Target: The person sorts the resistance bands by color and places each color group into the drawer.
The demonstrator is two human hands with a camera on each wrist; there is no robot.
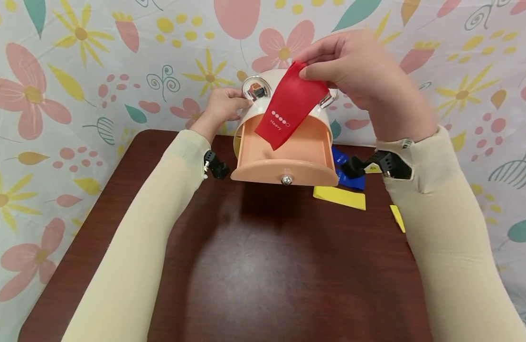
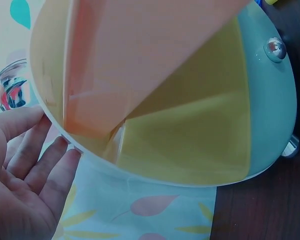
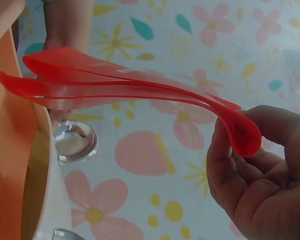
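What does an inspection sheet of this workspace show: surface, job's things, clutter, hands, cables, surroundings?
Surface: dark brown table.
Job's things: red band marked Heavy, above the open peach drawer of a small cream drawer box.
Clutter: blue band and yellow band right of the box.
Hands: right hand pinches the red band; left hand rests on the box's side.
Cables: nothing seen.
Surroundings: floral cloth behind the table.

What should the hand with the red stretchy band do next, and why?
Probably lower it a little. The right hand pinches the red band by its top end, and the band's free end hangs over the open peach drawer of the small box that the left hand steadies. A short drop would likely lay the band inside the drawer.
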